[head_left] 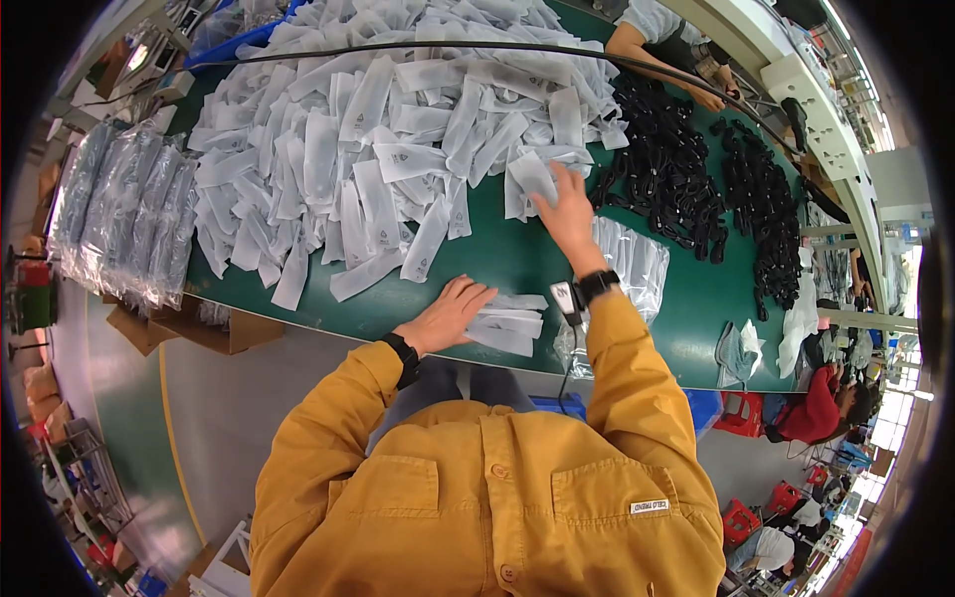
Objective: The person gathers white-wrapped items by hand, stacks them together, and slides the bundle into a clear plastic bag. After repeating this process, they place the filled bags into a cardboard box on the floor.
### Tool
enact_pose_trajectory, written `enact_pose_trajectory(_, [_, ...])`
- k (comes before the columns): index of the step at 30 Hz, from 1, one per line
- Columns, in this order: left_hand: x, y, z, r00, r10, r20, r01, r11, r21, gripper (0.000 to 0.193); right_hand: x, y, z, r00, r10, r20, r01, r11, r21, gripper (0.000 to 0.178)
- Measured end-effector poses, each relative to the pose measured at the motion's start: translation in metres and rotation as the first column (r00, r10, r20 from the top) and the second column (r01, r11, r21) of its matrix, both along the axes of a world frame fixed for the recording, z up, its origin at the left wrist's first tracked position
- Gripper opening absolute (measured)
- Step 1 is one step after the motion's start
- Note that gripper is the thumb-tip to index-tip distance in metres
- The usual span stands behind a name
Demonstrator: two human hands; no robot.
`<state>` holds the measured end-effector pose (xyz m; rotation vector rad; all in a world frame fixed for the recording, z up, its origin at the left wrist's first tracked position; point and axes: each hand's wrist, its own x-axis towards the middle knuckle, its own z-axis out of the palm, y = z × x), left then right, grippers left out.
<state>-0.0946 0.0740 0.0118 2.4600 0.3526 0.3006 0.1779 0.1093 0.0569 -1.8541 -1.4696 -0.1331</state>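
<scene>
My left hand (445,316) lies with its fingers stretched out over the left ends of a small fanned group of frosted, translucent pouches (507,328) at the table's near edge. Farther out and to the right, my right hand (569,221) has thumb and fingers on a frosted pouch (531,177) at the right border of a big heap. That heap of similar pouches (388,159) spreads across the far left and middle of the table. Between my forearms, by the right wrist, a white device on a black cable (564,298) stands at the table's front.
Black coiled cables (662,159) are piled right of the heap, with another dark row (761,209) beyond. Clear plastic bags (637,264) lie beside my right wrist. Bundled grey packs (124,214) stand left. A black cord (438,46) crosses above the heap. A co-worker's hand (706,98) shows across the table.
</scene>
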Motion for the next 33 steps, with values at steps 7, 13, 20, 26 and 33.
enact_pose_trajectory(7, [-0.001,-0.009,-0.006,1.000,-0.012,-0.009,0.012,0.999,-0.040,0.089,0.023,0.024,-0.017,0.993,0.116,-0.011,-0.116,0.983,-0.140,0.023])
enact_pose_trajectory(13, [-0.007,-0.015,-0.002,0.994,0.094,0.059,-0.093,0.996,-0.011,0.082,-0.017,-0.070,-0.030,0.393,-0.104,-0.913,-0.071,0.987,-0.143,0.019])
enact_pose_trajectory(20, [0.005,-0.003,0.022,0.985,0.155,0.070,-0.160,0.984,0.076,0.069,-0.038,-0.124,-0.055,0.328,-0.165,-0.930,-0.319,0.907,-0.273,0.013])
enact_pose_trajectory(26, [0.008,0.005,0.001,0.992,0.056,0.111,-0.048,0.996,-0.079,0.059,-0.022,-0.129,-0.053,0.702,-0.148,-0.697,-0.361,0.769,-0.527,0.019])
enact_pose_trajectory(33, [0.009,0.003,-0.011,0.986,0.020,0.165,0.003,0.991,-0.137,0.066,-0.043,-0.130,-0.012,0.968,0.142,-0.208,-0.219,0.882,-0.417,0.044])
